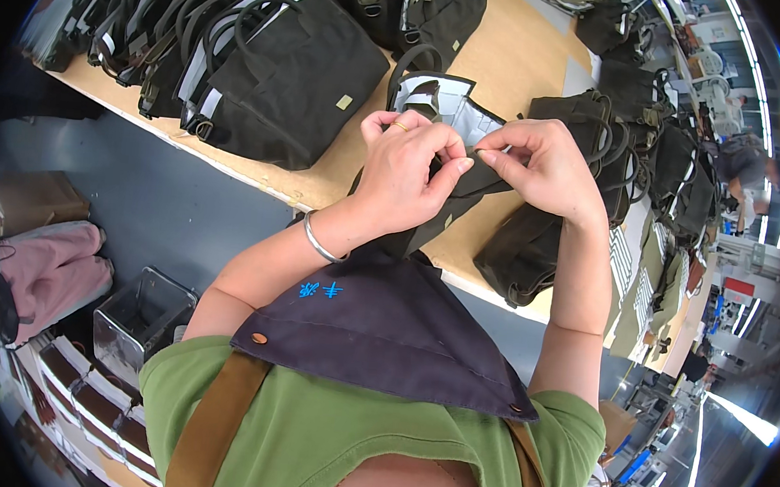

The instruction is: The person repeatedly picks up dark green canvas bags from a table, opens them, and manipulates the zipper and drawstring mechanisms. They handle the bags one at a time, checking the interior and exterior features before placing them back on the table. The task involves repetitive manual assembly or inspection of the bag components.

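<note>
A dark olive fabric bag (pixel 429 232) stands at the table's edge, right in front of my body. Its mouth gapes, and a pale grey-white lining (pixel 474 121) shows inside. My left hand (pixel 411 168) is closed at the bag's upper edge, thumb and forefinger pinched on the dark fabric. Close beside it, my right hand (pixel 547 169) pinches with thumb and forefinger. What lies between those fingertips is too small to make out. The two pinches almost meet above the bag. My hands hide part of its rim.
Many similar dark bags (pixel 288 78) crowd the tan tabletop (pixel 521 49) at the left and back. More bags (pixel 520 253) lie on the right. Down at the left are a clear plastic bin (pixel 142 317) and a pink garment (pixel 49 274). People work in the far right background.
</note>
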Demonstrator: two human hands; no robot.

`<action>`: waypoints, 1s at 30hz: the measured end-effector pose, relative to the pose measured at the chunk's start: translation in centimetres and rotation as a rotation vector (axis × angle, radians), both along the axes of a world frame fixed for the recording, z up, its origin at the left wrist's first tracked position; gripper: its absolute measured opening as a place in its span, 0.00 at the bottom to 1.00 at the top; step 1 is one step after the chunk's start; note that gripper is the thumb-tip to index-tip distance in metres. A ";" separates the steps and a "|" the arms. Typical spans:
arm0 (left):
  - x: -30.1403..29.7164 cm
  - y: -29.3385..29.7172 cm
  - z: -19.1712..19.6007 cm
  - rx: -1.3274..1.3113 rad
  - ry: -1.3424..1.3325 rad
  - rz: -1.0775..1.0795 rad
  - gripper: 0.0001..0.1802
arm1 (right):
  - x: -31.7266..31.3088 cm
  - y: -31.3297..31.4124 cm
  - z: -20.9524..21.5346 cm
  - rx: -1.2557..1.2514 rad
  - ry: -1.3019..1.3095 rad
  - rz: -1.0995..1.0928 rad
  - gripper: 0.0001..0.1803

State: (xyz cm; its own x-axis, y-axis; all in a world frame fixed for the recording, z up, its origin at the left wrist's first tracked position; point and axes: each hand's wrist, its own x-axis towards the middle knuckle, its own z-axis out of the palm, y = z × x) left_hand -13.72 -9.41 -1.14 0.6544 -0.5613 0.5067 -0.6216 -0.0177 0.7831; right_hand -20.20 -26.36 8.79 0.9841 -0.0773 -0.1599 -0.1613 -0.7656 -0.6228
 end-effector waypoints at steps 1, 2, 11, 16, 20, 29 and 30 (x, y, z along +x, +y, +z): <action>0.0 0.0 0.0 0.000 0.007 0.003 0.07 | 0.0 0.0 0.0 -0.015 -0.012 0.009 0.07; 0.0 0.0 0.0 0.006 0.023 -0.001 0.07 | 0.0 0.0 0.0 -0.010 -0.019 0.021 0.07; 0.0 0.0 0.0 0.022 0.064 -0.002 0.07 | -0.1 -0.5 -0.9 0.096 -0.071 0.061 0.07; 0.7 0.8 -0.1 0.037 0.122 -0.101 0.08 | -0.1 -0.2 -0.9 0.118 -0.018 0.035 0.07; 1.3 1.0 0.0 0.031 0.169 -0.173 0.09 | -0.3 0.1 -0.8 0.052 -0.053 0.092 0.06; 0.2 0.8 -0.4 0.050 0.188 -0.173 0.08 | -0.8 0.9 -0.6 -0.018 -0.132 0.081 0.04; 0.1 0.8 -0.4 0.051 0.180 -0.162 0.07 | -0.8 1.0 -0.7 -0.033 -0.142 0.076 0.04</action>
State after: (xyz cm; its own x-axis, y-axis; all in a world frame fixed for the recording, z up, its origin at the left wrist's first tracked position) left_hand -13.62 -8.63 -1.57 0.6310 -0.6879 0.3585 -0.4698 0.0289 0.8823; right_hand -20.98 -25.33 8.04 0.9998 -0.0048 -0.0174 -0.0145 -0.7927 -0.6095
